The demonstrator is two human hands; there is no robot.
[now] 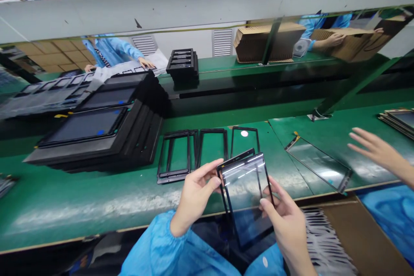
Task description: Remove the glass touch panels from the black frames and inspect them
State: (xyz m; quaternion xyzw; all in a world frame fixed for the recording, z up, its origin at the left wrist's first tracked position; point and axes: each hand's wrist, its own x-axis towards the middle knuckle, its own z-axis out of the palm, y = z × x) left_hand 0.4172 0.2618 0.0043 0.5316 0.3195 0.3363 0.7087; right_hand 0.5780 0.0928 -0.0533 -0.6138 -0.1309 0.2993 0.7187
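In front of me, a clear glass touch panel [246, 200] with a black border lies over a thin black frame [239, 155], slightly out of line with it. My left hand [198, 190] is closed, pinching the upper left corner of the frame by the panel's edge. Closed on the right edge of the panel, my right hand [286, 220] has its thumb in front and its fingers partly hidden behind the glass. Several more black frames [189, 155] lie on the green bench just beyond my hands, and one bears a white round sticker [244, 133].
Stacked black trays [136, 138] with dark screens stand at left. Another glass panel [318, 164] lies on the green bench [97, 207] at right, near a co-worker's open hand [375, 148]. Cardboard dividers [268, 43] and a small black tray stack [183, 67] sit on the far bench.
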